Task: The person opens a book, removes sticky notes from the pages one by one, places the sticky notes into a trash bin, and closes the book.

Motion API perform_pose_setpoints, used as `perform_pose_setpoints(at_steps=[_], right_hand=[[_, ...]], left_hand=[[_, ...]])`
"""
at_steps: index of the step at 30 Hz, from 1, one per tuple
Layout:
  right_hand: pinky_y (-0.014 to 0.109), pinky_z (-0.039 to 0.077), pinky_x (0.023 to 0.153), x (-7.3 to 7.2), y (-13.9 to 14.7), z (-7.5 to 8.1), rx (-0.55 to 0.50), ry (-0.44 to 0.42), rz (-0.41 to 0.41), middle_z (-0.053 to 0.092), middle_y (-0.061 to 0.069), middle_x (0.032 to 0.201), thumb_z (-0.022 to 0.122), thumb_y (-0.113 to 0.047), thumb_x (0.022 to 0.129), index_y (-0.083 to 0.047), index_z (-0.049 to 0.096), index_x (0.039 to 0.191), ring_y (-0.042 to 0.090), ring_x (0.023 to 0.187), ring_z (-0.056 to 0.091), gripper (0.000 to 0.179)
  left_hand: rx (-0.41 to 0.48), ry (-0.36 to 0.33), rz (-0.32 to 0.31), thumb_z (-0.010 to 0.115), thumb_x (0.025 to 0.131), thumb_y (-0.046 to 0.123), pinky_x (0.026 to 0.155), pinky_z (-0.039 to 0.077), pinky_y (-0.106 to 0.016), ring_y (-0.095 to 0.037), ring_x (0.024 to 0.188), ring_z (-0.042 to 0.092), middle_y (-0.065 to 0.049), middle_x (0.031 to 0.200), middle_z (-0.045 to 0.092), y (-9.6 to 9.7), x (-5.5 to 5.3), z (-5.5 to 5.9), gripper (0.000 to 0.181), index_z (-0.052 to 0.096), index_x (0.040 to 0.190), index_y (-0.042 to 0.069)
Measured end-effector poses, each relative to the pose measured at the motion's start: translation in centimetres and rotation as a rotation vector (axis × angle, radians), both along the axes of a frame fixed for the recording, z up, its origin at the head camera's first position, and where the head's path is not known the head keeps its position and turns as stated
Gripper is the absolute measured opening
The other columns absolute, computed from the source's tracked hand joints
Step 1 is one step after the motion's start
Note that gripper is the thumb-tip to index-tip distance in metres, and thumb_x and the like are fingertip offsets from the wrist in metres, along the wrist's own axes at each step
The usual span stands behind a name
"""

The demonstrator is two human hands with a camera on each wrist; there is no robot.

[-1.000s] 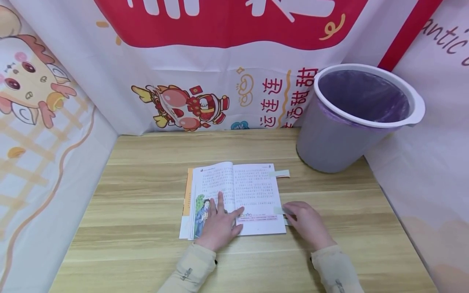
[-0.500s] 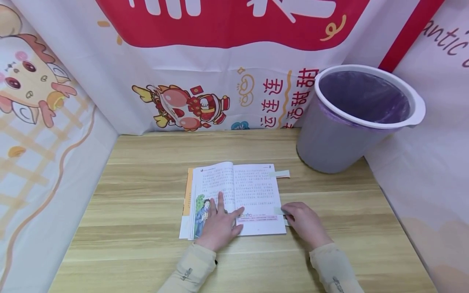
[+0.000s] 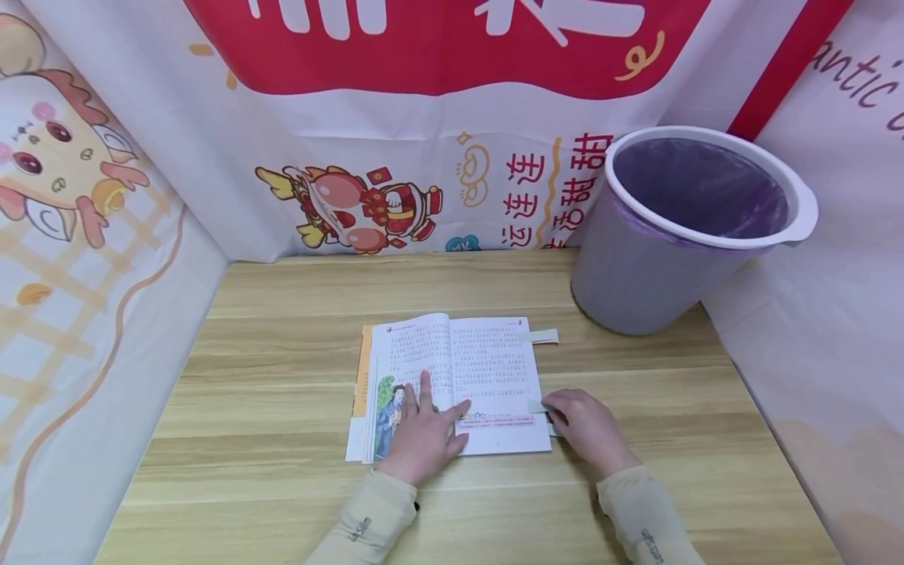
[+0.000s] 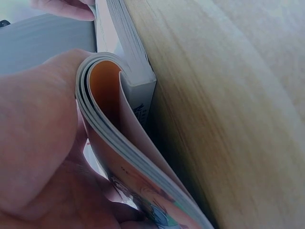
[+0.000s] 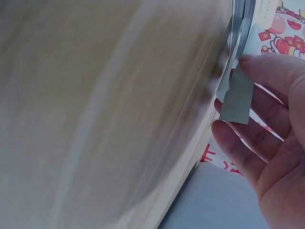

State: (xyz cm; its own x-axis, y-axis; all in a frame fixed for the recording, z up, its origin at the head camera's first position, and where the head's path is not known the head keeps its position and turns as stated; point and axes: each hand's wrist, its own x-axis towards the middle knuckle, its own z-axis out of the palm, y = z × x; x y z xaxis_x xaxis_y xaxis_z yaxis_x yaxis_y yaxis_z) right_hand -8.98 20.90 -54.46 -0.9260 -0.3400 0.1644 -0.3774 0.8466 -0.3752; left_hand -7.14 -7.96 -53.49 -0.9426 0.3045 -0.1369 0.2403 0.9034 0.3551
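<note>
Barely anything has moved since earlier. Just right of the book (image 3: 494,369), the right hand (image 3: 588,431), nearer, pinches a tab (image 5: 238,100) whose long axis juts out from the book; the left hand (image 3: 421,441), fingers spread, lies across it.

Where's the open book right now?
In the head view, the open book lies on the table just below centre, with the left hand spread on it and the right hand at its right edge.
</note>
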Motion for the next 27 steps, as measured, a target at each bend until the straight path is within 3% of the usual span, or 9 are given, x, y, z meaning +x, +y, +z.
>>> perform_pose_setpoints(at_steps=[27], right_hand=[[0.046,0.054,0.088,-0.1,2.0,0.8,-0.019,0.004,-0.055,0.074,0.003,0.100,0.077,-0.014,0.087,-0.011,0.079,0.103,0.025,0.097,0.068,0.016]], left_hand=[[-0.007,0.000,0.001,0.062,0.093,0.051,0.106,0.026,-0.070,-0.067,0.135,0.010,-0.034,0.158,0.001,0.1,0.2,0.3,0.051,0.056,0.141,0.036]])
